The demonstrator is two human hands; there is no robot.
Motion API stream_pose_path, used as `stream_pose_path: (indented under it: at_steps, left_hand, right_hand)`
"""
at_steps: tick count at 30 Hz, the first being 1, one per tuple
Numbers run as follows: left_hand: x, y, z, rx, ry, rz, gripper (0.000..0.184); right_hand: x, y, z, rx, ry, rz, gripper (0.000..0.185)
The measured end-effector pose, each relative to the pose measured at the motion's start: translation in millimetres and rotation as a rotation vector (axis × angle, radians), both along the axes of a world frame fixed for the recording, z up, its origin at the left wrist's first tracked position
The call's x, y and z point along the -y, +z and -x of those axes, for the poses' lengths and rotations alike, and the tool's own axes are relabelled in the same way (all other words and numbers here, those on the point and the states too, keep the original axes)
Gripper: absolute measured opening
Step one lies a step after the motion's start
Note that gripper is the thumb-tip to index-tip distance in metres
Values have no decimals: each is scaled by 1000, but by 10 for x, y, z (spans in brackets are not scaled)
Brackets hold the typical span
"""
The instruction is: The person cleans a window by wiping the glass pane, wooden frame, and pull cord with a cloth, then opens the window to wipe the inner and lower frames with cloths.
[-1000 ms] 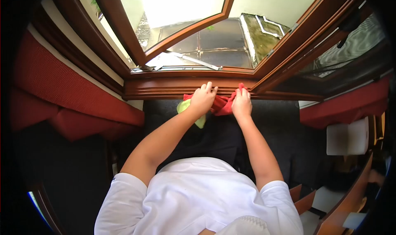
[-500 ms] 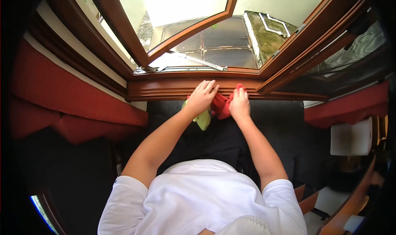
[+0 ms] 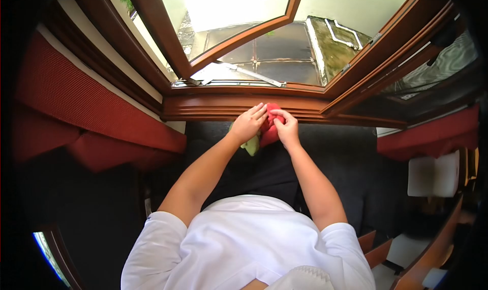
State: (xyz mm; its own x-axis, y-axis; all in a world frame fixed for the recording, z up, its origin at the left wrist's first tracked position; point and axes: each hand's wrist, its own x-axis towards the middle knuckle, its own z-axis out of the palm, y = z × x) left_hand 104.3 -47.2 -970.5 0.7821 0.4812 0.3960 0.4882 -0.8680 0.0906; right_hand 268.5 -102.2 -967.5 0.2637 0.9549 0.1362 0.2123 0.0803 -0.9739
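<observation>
A bunched red cloth lies against the brown wooden window sill, between my two hands. My right hand pinches its right side, thumb and index finger bent around a fold. On the other side, my left hand has its fingers closed together over the cloth's left edge. A light green cloth hangs below my left palm, partly covered by that hand. Whether the two cloths are joined, I cannot tell.
Beyond the sill, a brown-framed window sash stands swung outward, with a metal stay along the bottom. Red curtains hang at the left, and another red curtain at the right. A white chair-like object stands to the right.
My right hand has moved left, closer to my left hand, gathering the red cloth into a tighter bunch. The view has shifted slightly.
</observation>
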Motion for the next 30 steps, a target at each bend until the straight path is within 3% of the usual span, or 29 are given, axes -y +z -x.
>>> stream_pose_path:
  at_steps: [2, 5, 8, 12, 16, 19, 20, 24, 28, 30]
  left_hand:
    - [14, 2, 117, 12, 3, 17, 38]
    - [109, 70, 282, 88, 49, 28, 39]
    - [127, 142, 352, 112, 74, 27, 43]
    - [131, 238, 257, 135, 26, 38, 41]
    - [141, 255, 128, 128, -12, 54, 49]
    - [157, 219, 114, 126, -14, 70, 50]
    - [163, 211, 132, 125, -8, 79, 50]
    - [180, 194, 275, 114, 35, 95, 50]
    - [165, 165, 430, 124, 87, 108, 49]
    - [149, 159, 492, 129, 107, 118, 49]
  right_hand:
    - [135, 142, 124, -280, 53, 72, 26]
    - [289, 260, 160, -499, 181, 212, 44]
    - [419, 83, -66, -166, 193, 225, 51]
    - [492, 311, -262, 371, -365, 48, 43]
    - [438, 367, -506, 714, -505, 33, 45]
    - [347, 341, -546, 769, -437, 303, 48]
    - [321, 211, -564, 881, -463, 129, 51]
    - [234, 217, -349, 995, -308, 61, 49]
    - [104, 283, -191, 1014, -204, 170, 41]
    - [65, 251, -25, 1045, -120, 32, 36]
